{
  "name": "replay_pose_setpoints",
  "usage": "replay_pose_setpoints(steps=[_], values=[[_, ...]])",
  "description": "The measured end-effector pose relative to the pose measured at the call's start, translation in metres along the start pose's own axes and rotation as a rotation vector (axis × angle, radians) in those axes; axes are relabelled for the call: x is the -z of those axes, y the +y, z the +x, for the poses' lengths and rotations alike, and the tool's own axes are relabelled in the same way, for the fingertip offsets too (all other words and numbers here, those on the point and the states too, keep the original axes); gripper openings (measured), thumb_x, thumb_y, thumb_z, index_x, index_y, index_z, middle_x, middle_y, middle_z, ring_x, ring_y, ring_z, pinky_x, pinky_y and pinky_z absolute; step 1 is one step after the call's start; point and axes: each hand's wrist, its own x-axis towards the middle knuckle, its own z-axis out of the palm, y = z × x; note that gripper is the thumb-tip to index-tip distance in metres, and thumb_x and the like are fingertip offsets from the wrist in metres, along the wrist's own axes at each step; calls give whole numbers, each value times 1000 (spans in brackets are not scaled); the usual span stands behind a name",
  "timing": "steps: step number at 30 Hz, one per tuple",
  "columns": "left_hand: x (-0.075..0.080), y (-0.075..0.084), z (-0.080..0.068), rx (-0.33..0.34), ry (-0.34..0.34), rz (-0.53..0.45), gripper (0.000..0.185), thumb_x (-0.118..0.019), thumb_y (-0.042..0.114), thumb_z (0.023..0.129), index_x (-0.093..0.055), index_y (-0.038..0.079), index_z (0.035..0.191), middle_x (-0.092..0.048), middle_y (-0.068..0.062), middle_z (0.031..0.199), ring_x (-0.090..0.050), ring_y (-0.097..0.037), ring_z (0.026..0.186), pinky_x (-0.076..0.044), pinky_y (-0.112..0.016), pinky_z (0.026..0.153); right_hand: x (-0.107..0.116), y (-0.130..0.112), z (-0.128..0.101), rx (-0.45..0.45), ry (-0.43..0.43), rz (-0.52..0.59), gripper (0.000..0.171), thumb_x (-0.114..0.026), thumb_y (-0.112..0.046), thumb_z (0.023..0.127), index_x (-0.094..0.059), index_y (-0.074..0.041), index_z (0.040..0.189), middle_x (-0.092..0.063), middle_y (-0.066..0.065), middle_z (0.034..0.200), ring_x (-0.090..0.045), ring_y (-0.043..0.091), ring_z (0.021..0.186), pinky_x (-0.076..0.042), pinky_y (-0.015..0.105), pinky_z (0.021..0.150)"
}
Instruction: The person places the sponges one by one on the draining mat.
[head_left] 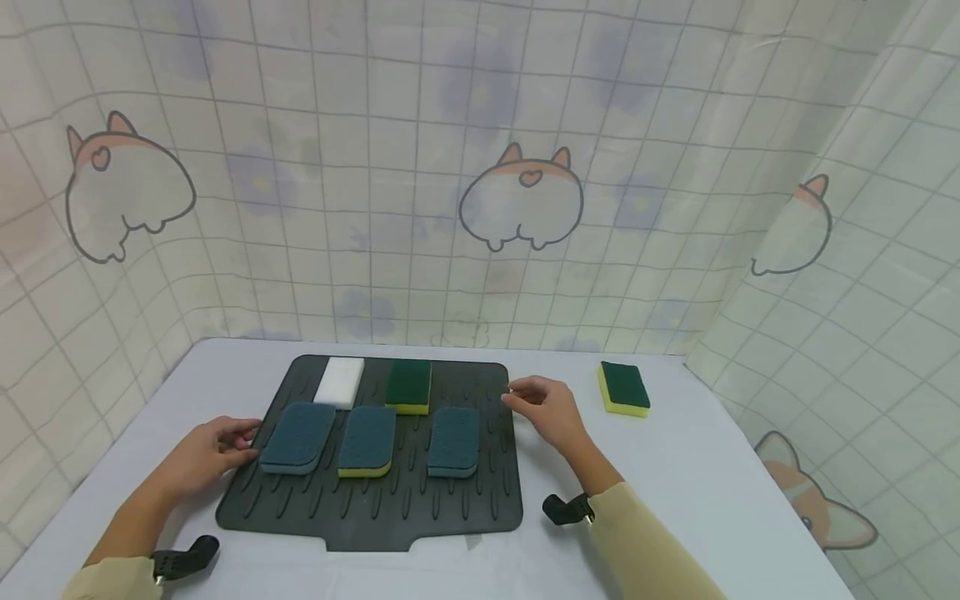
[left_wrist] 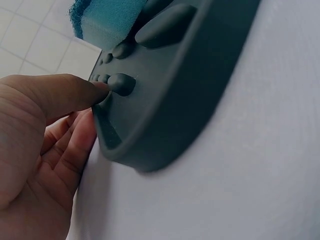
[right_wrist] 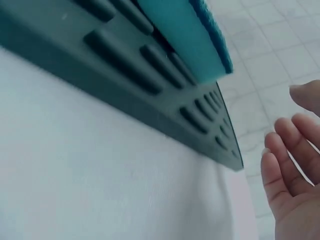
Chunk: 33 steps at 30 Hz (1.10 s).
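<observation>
A green-and-yellow sponge (head_left: 624,388) lies on the pale table (head_left: 697,467), before a curtain (head_left: 480,167) printed with corgis.

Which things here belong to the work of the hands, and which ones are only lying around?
In hand:
- left hand, thumb touching the left edge of the dark ribbed mat
- right hand, open beside the mat's right edge
- five sponges on the mat, such as the white sponge

Lying about:
- green and yellow sponge, alone on the table
</observation>
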Motion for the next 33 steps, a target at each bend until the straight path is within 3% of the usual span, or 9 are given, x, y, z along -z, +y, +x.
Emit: replay_pose_setpoints(steps=[6,11,21,29,33], values=[[-1,0,0,-9,9,0,53,-72,10,91,-56,-11,137,-63,-13,107,-56,-24,96,-48,-26,68,16,10,-8,-5,83,18,36,-78,-33,91,-75,-7,116,-77,3,104,-70,19,95,-56,26,82],[-2,0,0,-10,5,-11,54,-72,10,91,-55,-11,138,-63,-14,109,-56,-23,95,-47,-26,67,30,22,-15,-11,158,16,35,-78,-34,90,-75,-11,117,-76,5,107,-70,19,98,-53,18,80],[-2,0,-1,-10,8,-13,54,-72,11,92,-55,-11,138,-63,-15,110,-56,-23,95,-48,-25,67,60,39,-25,-11,297,17,36,-80,-33,89,-74,-9,116,-75,9,110,-68,16,98,-50,11,81],[-1,0,-1,-4,5,-30,54,-72,10,91,-55,-11,138,-62,-14,109,-55,-23,94,-47,-26,65,80,58,-28,-71,427,-21,39,-80,-35,89,-73,-8,117,-74,10,117,-67,23,108,-45,5,81],[-1,-1,-1,0,-1,-34,55,-72,10,91,-54,-12,138,-62,-14,108,-55,-23,94,-47,-26,65,89,65,-27,-106,516,-21,40,-81,-34,88,-74,-7,116,-73,11,119,-66,25,111,-44,7,86]])
